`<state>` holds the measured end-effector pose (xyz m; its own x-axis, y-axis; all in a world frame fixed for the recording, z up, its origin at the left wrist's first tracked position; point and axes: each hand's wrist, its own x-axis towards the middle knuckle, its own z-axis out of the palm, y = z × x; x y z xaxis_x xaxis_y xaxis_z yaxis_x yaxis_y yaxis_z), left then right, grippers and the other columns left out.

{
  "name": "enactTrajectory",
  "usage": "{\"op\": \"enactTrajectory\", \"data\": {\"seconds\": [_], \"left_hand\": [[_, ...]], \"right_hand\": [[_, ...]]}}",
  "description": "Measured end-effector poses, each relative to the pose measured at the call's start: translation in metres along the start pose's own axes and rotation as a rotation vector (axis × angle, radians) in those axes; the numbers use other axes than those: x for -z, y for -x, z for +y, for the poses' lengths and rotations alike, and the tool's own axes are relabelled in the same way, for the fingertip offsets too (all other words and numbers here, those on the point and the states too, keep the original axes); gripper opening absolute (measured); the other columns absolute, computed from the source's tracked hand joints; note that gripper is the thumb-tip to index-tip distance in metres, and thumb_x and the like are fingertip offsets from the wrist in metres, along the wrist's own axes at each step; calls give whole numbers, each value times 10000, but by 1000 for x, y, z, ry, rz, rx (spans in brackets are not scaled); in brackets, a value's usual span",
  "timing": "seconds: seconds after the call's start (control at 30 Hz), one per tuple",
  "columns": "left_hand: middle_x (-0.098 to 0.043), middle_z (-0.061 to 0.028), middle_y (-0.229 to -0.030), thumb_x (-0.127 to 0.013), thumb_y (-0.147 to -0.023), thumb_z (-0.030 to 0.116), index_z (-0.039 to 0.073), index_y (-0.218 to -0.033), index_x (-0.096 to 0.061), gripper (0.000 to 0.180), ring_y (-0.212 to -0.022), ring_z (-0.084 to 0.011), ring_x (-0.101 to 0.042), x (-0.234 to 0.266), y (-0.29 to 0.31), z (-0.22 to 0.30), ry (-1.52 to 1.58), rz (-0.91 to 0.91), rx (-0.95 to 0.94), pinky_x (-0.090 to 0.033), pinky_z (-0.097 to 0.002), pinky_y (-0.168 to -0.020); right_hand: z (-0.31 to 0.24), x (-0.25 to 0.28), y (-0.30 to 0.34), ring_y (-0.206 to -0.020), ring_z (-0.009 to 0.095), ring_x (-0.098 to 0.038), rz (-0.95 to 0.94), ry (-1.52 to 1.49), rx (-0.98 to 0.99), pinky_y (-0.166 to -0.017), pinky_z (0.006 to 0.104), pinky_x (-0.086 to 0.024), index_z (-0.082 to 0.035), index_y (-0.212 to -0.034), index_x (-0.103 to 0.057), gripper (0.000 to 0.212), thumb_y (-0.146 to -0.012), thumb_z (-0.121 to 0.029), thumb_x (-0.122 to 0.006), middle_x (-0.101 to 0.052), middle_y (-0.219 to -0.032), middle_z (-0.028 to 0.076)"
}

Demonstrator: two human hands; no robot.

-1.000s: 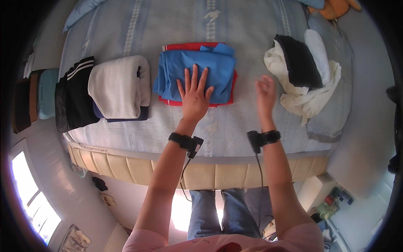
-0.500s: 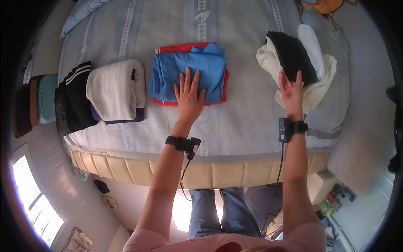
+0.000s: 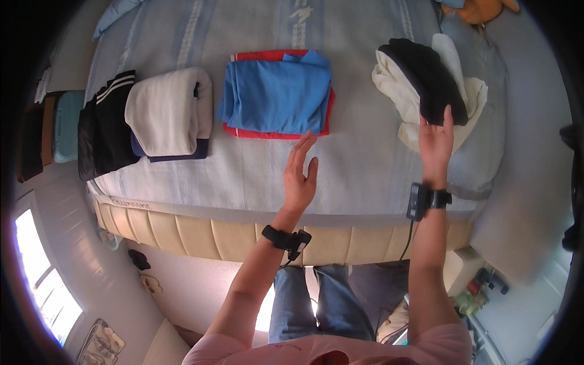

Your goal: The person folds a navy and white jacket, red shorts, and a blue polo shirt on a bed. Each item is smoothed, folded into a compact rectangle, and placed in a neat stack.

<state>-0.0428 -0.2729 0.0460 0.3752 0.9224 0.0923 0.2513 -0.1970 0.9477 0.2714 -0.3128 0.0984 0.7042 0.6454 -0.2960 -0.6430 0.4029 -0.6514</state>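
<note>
At the right of the bed, my right hand (image 3: 437, 146) has hold of the near end of a black garment (image 3: 426, 76). Its fingers go under the cloth and the thumb lies on top. Beneath that garment, a loose cream-white garment (image 3: 398, 85) spreads out in folds. My left hand (image 3: 300, 176) is open and holds nothing, its fingers stretched toward the near edge of a folded blue garment (image 3: 274, 94). The blue piece rests on a folded red garment (image 3: 333, 112), which shows around its edges.
Left of the blue pile lies a folded light grey garment (image 3: 161, 112) over a navy one (image 3: 182, 157). Beside it is a black garment with white stripes (image 3: 106, 134). Everything lies on a grey-blue bedspread (image 3: 255, 176); a padded cream bed edge (image 3: 201, 234) runs along the near side.
My left hand has come off the blue garment and moved right and toward me. My right hand has slid under the black garment's near end, which now covers its fingers.
</note>
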Motion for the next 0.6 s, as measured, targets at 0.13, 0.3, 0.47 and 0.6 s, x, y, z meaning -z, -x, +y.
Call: {"op": "enactTrajectory", "data": {"seconds": [0.13,0.3,0.47,0.6], "left_hand": [[-558,-162,-1425,-494,-1054,203,-1,-1372,-531,380,-1286,-321,-565,-20,12,5,488,-168,340,-439,-395,-1076],[-522,-111,-1479,-396,-1072,483,74,-1493,-444,589,-1350,-275,-510,-21,27,2,1432,-66,1010,-399,-436,-1147],[-429,-109,-1561,-402,-1040,564,120,-1550,-373,677,-1398,-302,-458,5,46,-13,1620,-412,740,-347,-458,-1190],[-375,-132,-1593,-345,-1003,676,114,-1565,-340,794,-1411,-330,-440,11,56,-20,1929,-299,871,-354,-475,-1185]], "right_hand": [[0,-1,79,-1217,243,-618,-73,-86,-53,-1043,377,-482,0,-1298,-607,361,-1008,-215,-591,-664,-1300,101],[10,44,165,-1072,276,-687,71,42,-197,-939,407,-559,9,-1234,-644,414,-922,-260,-601,-696,-1209,151],[23,72,179,-1189,261,-596,-38,750,-361,-999,346,-466,-9,-1307,-616,473,-886,-178,-751,-566,-1365,120],[39,56,186,-1337,304,-449,-196,1490,142,-1067,445,-392,-85,-1405,-517,615,-863,-207,-781,-443,-1484,114]]}}
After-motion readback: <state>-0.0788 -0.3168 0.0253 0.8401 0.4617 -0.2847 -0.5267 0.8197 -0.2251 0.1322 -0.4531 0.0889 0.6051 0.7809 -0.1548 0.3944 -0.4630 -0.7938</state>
